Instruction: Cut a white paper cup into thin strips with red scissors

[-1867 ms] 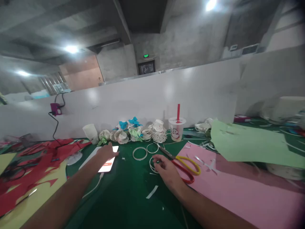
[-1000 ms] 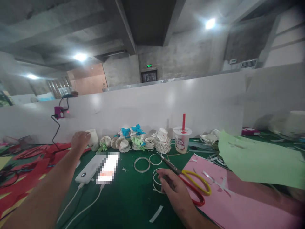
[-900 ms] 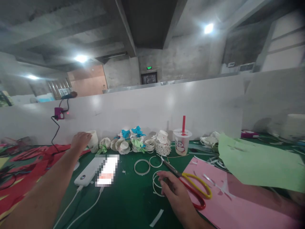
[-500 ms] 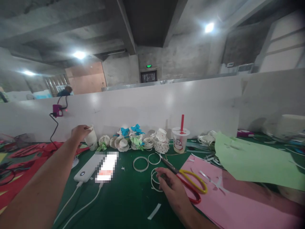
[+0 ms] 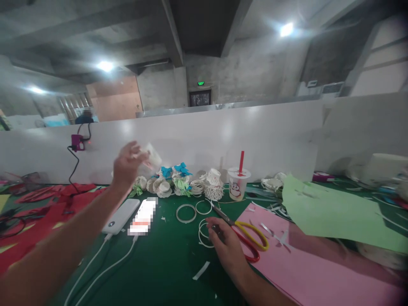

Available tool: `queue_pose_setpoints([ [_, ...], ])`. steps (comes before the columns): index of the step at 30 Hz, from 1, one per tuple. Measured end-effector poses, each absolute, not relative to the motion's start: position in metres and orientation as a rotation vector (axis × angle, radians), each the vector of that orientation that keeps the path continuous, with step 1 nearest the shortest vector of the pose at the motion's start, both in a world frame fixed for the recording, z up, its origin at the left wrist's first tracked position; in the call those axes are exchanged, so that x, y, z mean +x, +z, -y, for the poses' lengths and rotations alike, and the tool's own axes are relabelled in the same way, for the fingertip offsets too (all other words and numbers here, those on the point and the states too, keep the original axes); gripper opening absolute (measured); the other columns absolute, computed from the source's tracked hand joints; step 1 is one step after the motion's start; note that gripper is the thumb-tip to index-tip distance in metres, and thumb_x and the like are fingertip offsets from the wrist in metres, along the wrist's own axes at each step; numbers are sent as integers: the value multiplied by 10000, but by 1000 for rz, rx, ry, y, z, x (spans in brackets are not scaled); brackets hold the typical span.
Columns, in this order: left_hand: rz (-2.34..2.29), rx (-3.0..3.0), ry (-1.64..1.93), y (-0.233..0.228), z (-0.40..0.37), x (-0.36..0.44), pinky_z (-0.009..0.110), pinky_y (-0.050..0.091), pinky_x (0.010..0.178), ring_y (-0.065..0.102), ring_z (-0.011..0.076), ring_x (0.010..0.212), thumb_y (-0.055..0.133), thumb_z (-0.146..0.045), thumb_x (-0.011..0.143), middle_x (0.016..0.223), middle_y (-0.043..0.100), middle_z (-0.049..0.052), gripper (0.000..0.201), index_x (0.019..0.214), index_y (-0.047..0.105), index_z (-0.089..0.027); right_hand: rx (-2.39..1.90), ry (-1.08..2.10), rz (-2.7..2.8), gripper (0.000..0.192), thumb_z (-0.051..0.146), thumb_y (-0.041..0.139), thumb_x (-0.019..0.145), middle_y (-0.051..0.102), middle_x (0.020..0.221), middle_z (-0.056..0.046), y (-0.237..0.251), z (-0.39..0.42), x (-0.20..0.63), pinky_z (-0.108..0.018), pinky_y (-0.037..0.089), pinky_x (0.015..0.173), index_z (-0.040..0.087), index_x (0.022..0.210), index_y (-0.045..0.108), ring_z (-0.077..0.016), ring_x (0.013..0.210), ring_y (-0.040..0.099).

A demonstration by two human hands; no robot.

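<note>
My left hand [image 5: 127,165] is raised above the table and grips a white paper cup [image 5: 150,159], which is tilted and blurred. My right hand [image 5: 225,244] rests on the green table top [image 5: 165,263], fingers curled by a white paper ring [image 5: 203,233] and touching the red and yellow scissors [image 5: 245,233]. Two more white rings [image 5: 186,212] lie just beyond it. Whether the right hand holds anything, I cannot tell.
A phone [image 5: 143,216] and a white power bank [image 5: 121,216] with cables lie left of centre. Paper flowers [image 5: 178,182] and a drink cup with a red straw [image 5: 238,182] line the white partition. Pink sheet [image 5: 312,272] and green sheet [image 5: 331,208] cover the right, red scraps [image 5: 38,212] the left.
My left hand went from the phone to the white cup by the partition, closed on it and lifted it up and to the right. My right hand stayed by the scissors.
</note>
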State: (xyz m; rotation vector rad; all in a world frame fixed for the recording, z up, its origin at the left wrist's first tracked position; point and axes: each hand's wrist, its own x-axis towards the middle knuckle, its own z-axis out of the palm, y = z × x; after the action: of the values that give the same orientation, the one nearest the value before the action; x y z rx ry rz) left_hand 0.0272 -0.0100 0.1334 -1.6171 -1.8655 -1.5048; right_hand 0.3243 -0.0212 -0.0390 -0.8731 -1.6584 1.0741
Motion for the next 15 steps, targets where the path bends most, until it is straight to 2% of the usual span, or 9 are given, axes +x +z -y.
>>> queue_pose_setpoints([
  [2,1647,-1802,-1570,104,35,71,366,435,929,455,216,1193,561,-375,806,1328,465,50,235,961,546,-199,-875,966,1677,196,236,486,837,600,966,-68,-39,22,326,-306,494,644,186,1004,575,-198,759,587],
  [4,1428,-1970,-1586,72,63,110,423,388,981,446,232,1207,599,-250,783,1287,495,63,87,814,537,-198,-872,873,1682,194,226,491,835,597,1001,-74,-39,21,327,-317,492,688,186,1004,578,-209,824,588],
  [9,1516,-2405,-1273,13,111,162,404,393,967,439,234,1210,551,-113,771,1323,439,107,102,812,521,-201,-854,817,1696,213,218,490,833,583,1055,-76,-44,17,328,-338,488,728,196,1024,582,-220,885,581],
  [15,1528,-2479,-1168,-12,109,162,423,366,985,414,251,1229,531,-133,775,1316,440,128,110,866,522,-195,-842,727,1690,216,187,469,825,589,1041,-85,-45,17,329,-354,492,726,188,1013,576,-225,885,584],
])
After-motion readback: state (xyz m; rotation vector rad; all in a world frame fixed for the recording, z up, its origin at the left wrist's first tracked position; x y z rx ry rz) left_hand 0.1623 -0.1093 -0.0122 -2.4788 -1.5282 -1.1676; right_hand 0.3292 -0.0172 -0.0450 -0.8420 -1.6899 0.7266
